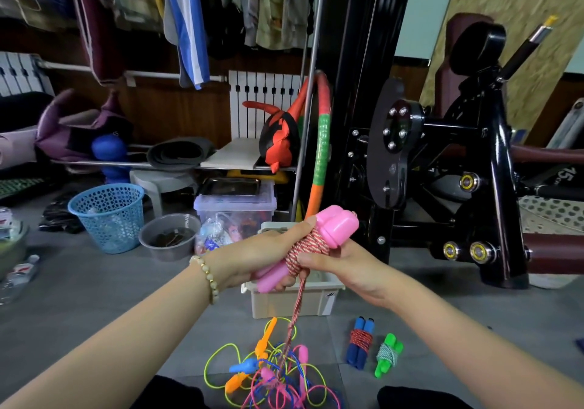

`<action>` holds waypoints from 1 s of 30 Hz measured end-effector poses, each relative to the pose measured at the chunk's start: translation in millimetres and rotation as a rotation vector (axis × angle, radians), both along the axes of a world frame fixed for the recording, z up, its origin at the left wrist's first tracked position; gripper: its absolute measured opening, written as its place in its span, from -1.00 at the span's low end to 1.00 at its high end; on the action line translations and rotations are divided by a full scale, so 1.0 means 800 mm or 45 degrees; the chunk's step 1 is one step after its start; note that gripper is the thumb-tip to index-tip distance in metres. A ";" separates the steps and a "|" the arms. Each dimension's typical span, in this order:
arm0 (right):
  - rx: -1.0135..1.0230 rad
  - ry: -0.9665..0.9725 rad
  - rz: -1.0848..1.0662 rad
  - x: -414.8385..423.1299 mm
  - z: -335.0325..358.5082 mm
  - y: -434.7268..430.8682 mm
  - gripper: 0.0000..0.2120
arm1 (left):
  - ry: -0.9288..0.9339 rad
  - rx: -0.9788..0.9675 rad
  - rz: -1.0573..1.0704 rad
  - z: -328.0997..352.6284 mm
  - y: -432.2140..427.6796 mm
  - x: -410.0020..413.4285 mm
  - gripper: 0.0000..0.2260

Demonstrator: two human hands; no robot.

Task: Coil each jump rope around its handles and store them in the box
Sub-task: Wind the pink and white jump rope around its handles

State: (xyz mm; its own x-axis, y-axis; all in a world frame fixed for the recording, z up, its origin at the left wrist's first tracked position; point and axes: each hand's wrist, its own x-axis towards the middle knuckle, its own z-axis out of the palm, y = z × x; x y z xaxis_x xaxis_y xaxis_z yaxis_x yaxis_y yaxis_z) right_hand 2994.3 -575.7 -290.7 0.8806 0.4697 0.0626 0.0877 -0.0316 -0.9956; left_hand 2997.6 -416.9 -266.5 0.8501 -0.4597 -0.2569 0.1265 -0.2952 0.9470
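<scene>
My left hand (268,255) grips a pair of pink jump-rope handles (331,228) held side by side, tilted up to the right. A red-and-white rope (305,249) is wound around their middle. My right hand (344,266) pinches the coil from the right. The loose rope end (295,310) hangs down to a tangle of coloured ropes (268,374) on the floor. The beige box (294,298) stands on the floor just behind my hands. Two coiled ropes lie to its right: one with blue handles (360,347), one with green handles (387,355).
A black gym machine (442,162) fills the right side. A blue mesh basket (109,215), a grey bowl (169,236) and a clear tub of toys (235,215) stand at the back left. A striped hoop (322,143) leans behind the box.
</scene>
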 end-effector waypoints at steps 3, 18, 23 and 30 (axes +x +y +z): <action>-0.077 -0.057 0.025 0.000 0.005 -0.001 -0.81 | -0.061 0.124 -0.028 0.006 0.004 0.009 -0.44; -0.305 -0.247 -0.427 0.004 -0.013 0.008 -0.77 | 0.049 -0.529 0.491 -0.023 0.015 0.045 -0.49; -0.133 -0.054 -0.343 -0.001 0.002 0.020 -0.70 | -0.235 -0.285 0.537 -0.021 0.008 0.044 -0.48; -0.802 -0.641 -0.259 -0.006 0.042 0.007 -0.77 | -0.702 0.275 0.384 -0.017 0.002 0.035 -0.54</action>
State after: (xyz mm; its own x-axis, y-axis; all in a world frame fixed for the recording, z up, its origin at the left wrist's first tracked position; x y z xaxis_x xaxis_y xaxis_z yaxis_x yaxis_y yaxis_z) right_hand 2989.1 -569.7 -257.4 0.8888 0.3836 0.2506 0.4506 -0.6329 -0.6296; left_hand 3025.2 -415.1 -280.3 0.9667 -0.1680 0.1928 -0.2528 -0.5135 0.8200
